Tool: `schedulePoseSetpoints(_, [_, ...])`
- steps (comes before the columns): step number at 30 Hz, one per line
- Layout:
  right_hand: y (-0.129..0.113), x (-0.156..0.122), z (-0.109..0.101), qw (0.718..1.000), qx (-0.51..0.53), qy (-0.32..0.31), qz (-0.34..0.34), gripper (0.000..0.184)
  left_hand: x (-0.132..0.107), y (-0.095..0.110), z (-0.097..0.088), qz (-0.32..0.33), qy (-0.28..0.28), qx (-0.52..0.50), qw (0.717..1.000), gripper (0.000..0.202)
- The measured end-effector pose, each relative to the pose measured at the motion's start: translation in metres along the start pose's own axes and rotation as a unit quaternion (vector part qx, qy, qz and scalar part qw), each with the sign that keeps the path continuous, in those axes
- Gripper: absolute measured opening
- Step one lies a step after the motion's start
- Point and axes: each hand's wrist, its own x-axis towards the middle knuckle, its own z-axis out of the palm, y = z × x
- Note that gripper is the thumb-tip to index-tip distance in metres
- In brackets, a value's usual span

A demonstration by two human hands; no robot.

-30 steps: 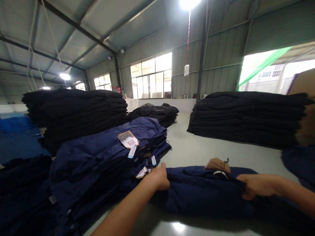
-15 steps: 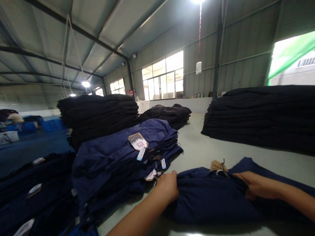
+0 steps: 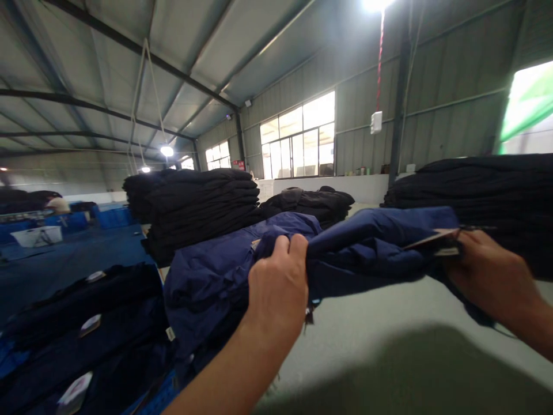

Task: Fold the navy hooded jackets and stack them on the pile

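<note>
A folded navy garment [image 3: 367, 248] is stretched in the air between my two hands, above the table [image 3: 345, 334]. My left hand [image 3: 279, 276] is closed around its left end, in front of a stack of navy garments [image 3: 207, 271]. On the right, my right hand [image 3: 484, 265] grips the other end, where a paper hang tag [image 3: 432, 237] sticks out edge-on. The garment's exact kind cannot be made out. A loose dark part of it droops below my right hand.
Tall stacks of black garments stand at the back left [image 3: 203, 202] and right [image 3: 466, 184], with a lower black pile [image 3: 306, 204] between. Tagged dark garments [image 3: 95, 340] lie at the lower left. A white switch box [image 3: 377, 123] hangs from a cord. A person [image 3: 58, 204] is far left.
Both hands have lifted the navy garment off the table, raising it toward the navy stack. It now covers part of that stack and its tags. The view has turned slightly left.
</note>
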Motion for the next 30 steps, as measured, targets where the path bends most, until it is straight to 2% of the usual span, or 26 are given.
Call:
schedulePoseSetpoints(1, [-0.022,0.017,0.001,0.999,-0.011,0.038,-0.017,0.029,0.004,-0.012,-0.009,-0.022,0.027,0.014,0.999,0.02])
schedulePoseSetpoints(3, [-0.064,0.049,0.011,0.997,-0.026,0.065,-0.041,0.03,0.012,-0.037,-0.021,-0.068,0.066,0.04,0.995,0.019])
schedulePoseSetpoints(6, [-0.119,0.093,0.045,0.996,-0.035,0.06,-0.06,0.031,0.029,-0.079,-0.025,-0.128,0.085,0.068,0.986,0.023])
schedulePoseSetpoints(9, [-0.164,0.117,0.091,0.992,-0.039,0.038,-0.111,0.032,0.044,-0.123,-0.008,-0.142,0.093,0.092,0.981,0.033])
schedulePoseSetpoints(11, [-0.188,0.12,0.12,0.988,-0.048,-0.008,-0.148,0.036,0.048,-0.148,0.009,-0.123,0.082,0.105,0.983,0.049])
schedulePoseSetpoints(13, [-0.204,0.113,0.143,0.98,-0.042,-0.071,-0.18,0.046,0.047,-0.164,0.025,-0.103,0.047,0.104,0.988,0.064])
schedulePoseSetpoints(14, [-0.208,0.108,0.151,0.977,-0.037,-0.091,-0.187,0.05,0.044,-0.169,0.031,-0.09,0.03,0.103,0.99,0.066])
schedulePoseSetpoints(16, [-0.209,0.098,0.158,0.979,-0.027,-0.098,-0.177,0.051,0.035,-0.172,0.036,-0.053,0.01,0.102,0.993,0.056])
schedulePoseSetpoints(18, [-0.201,0.09,0.157,0.981,-0.014,-0.1,-0.168,0.046,0.022,-0.169,0.035,-0.007,-0.001,0.103,0.995,0.04])
schedulePoseSetpoints(21, [-0.179,0.083,0.151,0.964,0.034,-0.176,-0.195,0.045,0.005,-0.163,0.031,0.038,-0.045,0.099,0.993,0.033])
schedulePoseSetpoints(23, [-0.165,0.078,0.15,0.952,0.052,-0.221,-0.205,0.055,-0.003,-0.157,0.029,0.046,-0.102,0.096,0.989,0.028])
schedulePoseSetpoints(26, [-0.149,0.075,0.153,0.961,0.026,-0.223,-0.162,0.067,-0.006,-0.147,0.026,0.04,-0.189,0.105,0.976,0.026])
schedulePoseSetpoints(28, [-0.143,0.077,0.156,0.965,-0.003,-0.231,-0.128,0.069,-0.001,-0.14,0.026,0.035,-0.213,0.124,0.968,0.026])
schedulePoseSetpoints(30, [-0.14,0.083,0.158,0.962,-0.025,-0.238,-0.131,0.059,0.006,-0.136,0.027,0.019,-0.22,0.14,0.965,0.025])
